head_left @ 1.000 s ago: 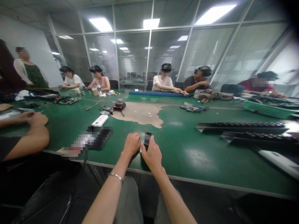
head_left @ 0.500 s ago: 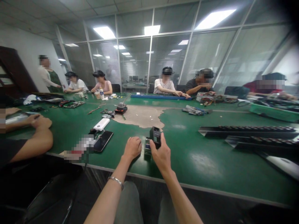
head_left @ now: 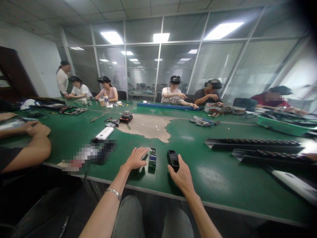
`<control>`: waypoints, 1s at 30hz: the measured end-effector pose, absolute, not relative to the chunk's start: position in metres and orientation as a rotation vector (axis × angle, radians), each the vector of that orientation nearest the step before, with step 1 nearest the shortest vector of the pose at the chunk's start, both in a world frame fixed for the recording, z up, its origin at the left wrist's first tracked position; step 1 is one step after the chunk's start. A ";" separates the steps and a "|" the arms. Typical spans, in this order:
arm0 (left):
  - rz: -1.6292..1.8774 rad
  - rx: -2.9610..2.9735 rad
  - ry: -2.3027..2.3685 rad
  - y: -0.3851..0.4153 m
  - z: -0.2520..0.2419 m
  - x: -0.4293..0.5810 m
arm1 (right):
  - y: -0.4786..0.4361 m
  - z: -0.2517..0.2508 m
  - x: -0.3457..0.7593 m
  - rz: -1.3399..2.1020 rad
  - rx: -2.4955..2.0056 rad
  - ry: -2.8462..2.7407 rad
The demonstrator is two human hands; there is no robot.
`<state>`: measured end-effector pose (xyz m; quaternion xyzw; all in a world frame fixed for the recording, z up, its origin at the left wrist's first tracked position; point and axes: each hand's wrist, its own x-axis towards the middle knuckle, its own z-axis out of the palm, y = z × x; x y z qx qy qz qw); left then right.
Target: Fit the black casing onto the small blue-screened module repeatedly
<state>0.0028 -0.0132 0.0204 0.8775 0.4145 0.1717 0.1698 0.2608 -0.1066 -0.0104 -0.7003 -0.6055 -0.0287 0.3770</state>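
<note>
Between my hands, a small green circuit board module (head_left: pixel 152 162) with metal parts on top rests on the green table. My left hand (head_left: pixel 136 159) lies beside its left side, fingers extended and holding nothing; whether the fingertips touch the board I cannot tell. To the right of the board, my right hand (head_left: pixel 182 172) grips a black plastic housing (head_left: pixel 173 158) between thumb and fingers. The housing looks box-shaped, with openings on its upper end. Its lower part is partly hidden by my thumb.
A white power bank (head_left: pixel 104 133) lies to the left, near a speaker-like part (head_left: pixel 126 115). Long black metal rails (head_left: pixel 255 144) and a green basket (head_left: pixel 284 125) are at the right. Several people sit around the table; a co-worker's arm (head_left: pixel 32 142) rests on the left.
The black housing has moved right with my right hand, away from the circuit board, which stands free on the table. My left hand has shifted slightly left and its fingers have straightened.
</note>
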 end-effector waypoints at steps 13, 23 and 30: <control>0.489 2.566 1.110 -0.020 0.022 -0.001 | -0.106 -0.010 0.260 -0.057 -1.835 -1.613; 0.585 2.576 1.135 -0.026 0.021 0.001 | -0.109 0.000 0.251 -0.014 -1.831 -1.587; 0.583 2.418 1.048 -0.018 0.025 -0.006 | -0.102 0.048 0.205 0.151 -1.718 -1.527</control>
